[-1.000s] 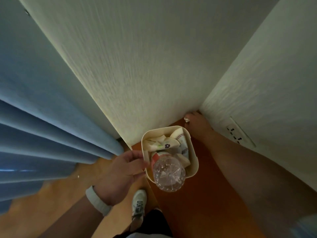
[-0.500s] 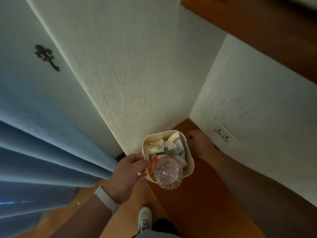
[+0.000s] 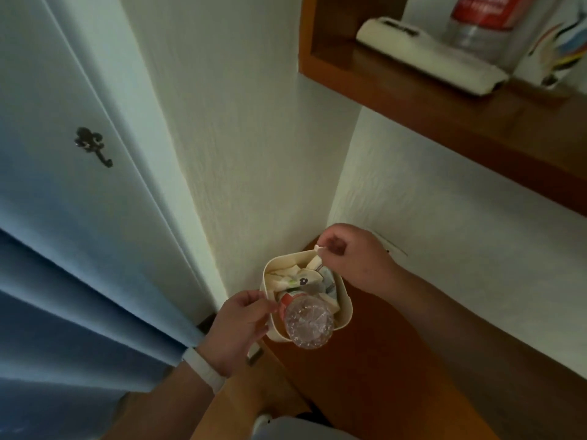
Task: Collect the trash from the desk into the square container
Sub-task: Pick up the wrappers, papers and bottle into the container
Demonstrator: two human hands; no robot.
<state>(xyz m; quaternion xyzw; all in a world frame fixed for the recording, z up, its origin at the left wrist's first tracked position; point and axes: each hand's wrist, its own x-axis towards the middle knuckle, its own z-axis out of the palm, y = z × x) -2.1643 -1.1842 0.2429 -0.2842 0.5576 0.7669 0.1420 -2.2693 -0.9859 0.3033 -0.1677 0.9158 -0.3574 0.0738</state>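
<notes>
A: What lies closest to the camera?

B: The left hand, with a white wristband on its wrist. Its thumb and curled fingers grip the near left rim of the square container.

A: And where is that container?

B: Over the far corner of the orange-brown table, tucked into the angle where two white walls meet. Whether it rests on the wood or is lifted a little, I cannot tell.

A: What is inside it?

B: A clear plastic bottle stands upside down in the near side. Its base faces the camera and rises past the rim, and a red label band shows lower down. Behind it lie crumpled papers, cream and white, one with a small dark flower print.

A: The other hand?

B: The right hand hangs over the container's far right corner with its fingers curled. Thumb and forefinger pinch a small white scrap just above the papers.

A: And further off?

B: To the left a blue curtain falls in folds. Above it is a pale panel with a dark metal hook. High on the right a wooden shelf juts from the wall. It carries a white roll, a clear vessel with a red label, and a striped cup that is too blurred to tell more about.
</notes>
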